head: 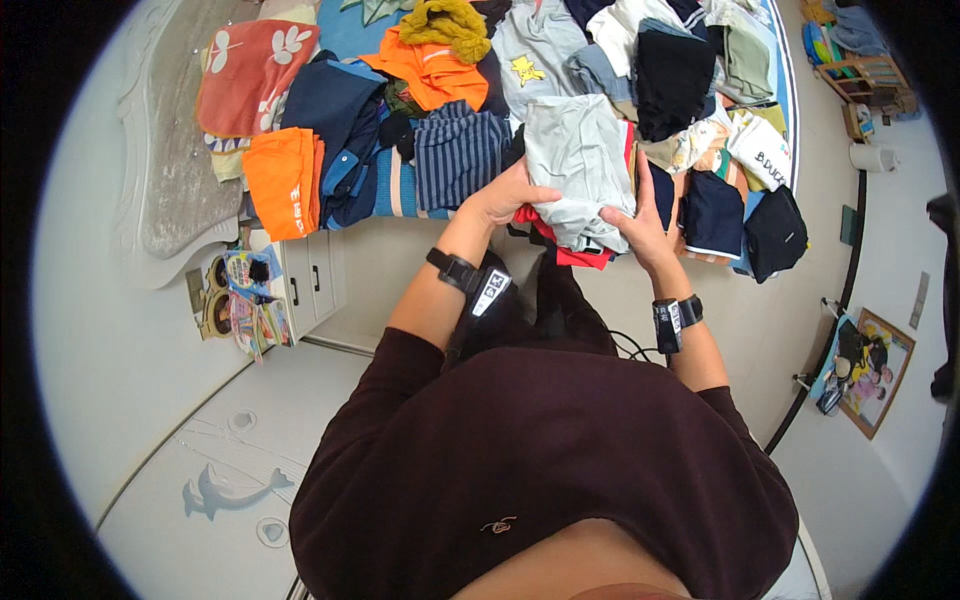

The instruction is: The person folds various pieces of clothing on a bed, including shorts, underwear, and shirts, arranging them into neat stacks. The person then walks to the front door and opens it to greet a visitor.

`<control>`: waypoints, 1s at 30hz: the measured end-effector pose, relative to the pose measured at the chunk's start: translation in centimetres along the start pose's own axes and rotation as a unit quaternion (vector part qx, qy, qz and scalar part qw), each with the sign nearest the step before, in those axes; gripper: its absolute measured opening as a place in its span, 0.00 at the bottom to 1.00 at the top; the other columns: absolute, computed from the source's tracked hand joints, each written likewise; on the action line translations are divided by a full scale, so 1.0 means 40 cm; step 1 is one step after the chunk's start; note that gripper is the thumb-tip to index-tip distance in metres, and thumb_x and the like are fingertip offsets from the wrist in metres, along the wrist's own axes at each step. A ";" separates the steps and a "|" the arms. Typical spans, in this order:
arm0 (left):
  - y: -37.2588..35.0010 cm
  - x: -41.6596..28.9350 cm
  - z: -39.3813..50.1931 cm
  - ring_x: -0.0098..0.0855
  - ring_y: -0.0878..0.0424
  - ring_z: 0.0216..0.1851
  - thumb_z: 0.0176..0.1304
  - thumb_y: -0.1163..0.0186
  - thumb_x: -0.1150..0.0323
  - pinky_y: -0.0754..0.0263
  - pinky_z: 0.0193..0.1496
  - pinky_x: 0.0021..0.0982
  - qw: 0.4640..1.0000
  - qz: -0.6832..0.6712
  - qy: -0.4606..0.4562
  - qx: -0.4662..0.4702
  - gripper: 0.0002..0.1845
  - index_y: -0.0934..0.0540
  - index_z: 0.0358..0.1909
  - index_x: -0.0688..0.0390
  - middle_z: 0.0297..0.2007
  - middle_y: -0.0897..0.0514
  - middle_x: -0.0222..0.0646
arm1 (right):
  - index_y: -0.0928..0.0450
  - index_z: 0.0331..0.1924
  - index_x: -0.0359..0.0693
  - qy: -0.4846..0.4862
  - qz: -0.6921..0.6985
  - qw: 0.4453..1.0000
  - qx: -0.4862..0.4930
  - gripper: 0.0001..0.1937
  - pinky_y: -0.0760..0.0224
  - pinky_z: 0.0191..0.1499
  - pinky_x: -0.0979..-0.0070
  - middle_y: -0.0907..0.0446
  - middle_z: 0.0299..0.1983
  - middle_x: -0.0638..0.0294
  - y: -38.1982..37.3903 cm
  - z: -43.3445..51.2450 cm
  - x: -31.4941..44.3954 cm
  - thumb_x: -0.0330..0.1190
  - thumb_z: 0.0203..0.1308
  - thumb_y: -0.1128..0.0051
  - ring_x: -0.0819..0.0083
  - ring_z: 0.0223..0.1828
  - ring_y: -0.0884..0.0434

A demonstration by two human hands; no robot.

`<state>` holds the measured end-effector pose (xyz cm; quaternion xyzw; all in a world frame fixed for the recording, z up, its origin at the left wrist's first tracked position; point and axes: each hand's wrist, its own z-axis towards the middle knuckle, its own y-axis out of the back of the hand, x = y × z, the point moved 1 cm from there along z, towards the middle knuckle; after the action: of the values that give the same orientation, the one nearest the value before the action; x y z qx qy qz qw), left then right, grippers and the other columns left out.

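A folded light grey garment [574, 157] lies at the near edge of the bed, between my two hands. My left hand [510, 191] grips its left side, thumb on top, fingers hidden. My right hand [643, 217] is at its lower right, thumb on the cloth and fingers stretched along the side. Red cloth [581, 257] shows under the grey one. To the left are a folded striped garment [461, 157], a dark blue garment [349, 112] and an orange one [281, 180]. On the right sit black trousers [673, 79] and navy shorts [712, 214].
More clothes cover the bed, among them a grey garment with a yellow figure [529, 71] and a mustard knitted piece [448, 28]. A white drawer cabinet [309, 277] stands at left beside the carved headboard [146, 225]. A framed picture [874, 371] is at right.
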<state>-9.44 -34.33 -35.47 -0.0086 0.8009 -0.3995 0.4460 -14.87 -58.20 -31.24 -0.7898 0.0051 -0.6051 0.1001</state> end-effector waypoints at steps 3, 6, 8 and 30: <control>0.043 0.064 0.036 0.33 0.33 0.70 0.50 0.25 0.76 0.39 0.72 0.34 0.996 0.004 0.000 -0.093 0.54 0.46 0.78 0.58 0.69 0.31 0.37 | 0.62 0.79 0.35 0.051 -0.129 0.990 -0.026 0.62 0.52 0.77 0.67 0.49 0.78 0.44 -0.006 0.024 -0.085 0.40 0.49 0.22 0.58 0.78 0.45; 0.094 0.157 0.035 0.36 0.33 0.70 0.47 0.21 0.73 0.38 0.72 0.35 0.980 0.084 0.050 -0.173 0.59 0.49 0.78 0.58 0.69 0.32 0.42 | 0.63 0.79 0.31 -0.126 -0.122 0.984 -0.040 0.58 0.49 0.75 0.67 0.47 0.77 0.43 -0.007 0.028 -0.177 0.44 0.58 0.27 0.58 0.77 0.43; 0.118 0.193 0.034 0.39 0.34 0.70 0.45 0.20 0.71 0.39 0.72 0.37 0.953 0.170 0.093 -0.231 0.63 0.53 0.78 0.58 0.70 0.35 0.47 | 0.52 0.76 0.27 -0.214 0.001 0.969 -0.125 0.51 0.40 0.71 0.66 0.38 0.73 0.45 -0.002 0.033 -0.214 0.49 0.62 0.31 0.58 0.72 0.34; 0.827 0.186 -0.148 0.52 0.29 0.67 0.44 0.22 0.50 0.33 0.69 0.45 0.749 0.371 0.185 -0.517 0.51 0.30 0.67 0.69 0.66 0.27 0.56 | 0.33 0.69 0.38 -0.131 0.301 0.939 -0.106 0.25 0.26 0.64 0.62 0.24 0.64 0.58 0.261 -0.223 -0.160 0.42 0.75 0.50 0.62 0.62 0.22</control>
<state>-6.83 -10.84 -60.48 0.1339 0.8918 0.2793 0.3298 -23.94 -68.95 -36.85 -0.8299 0.2930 -0.4338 0.1929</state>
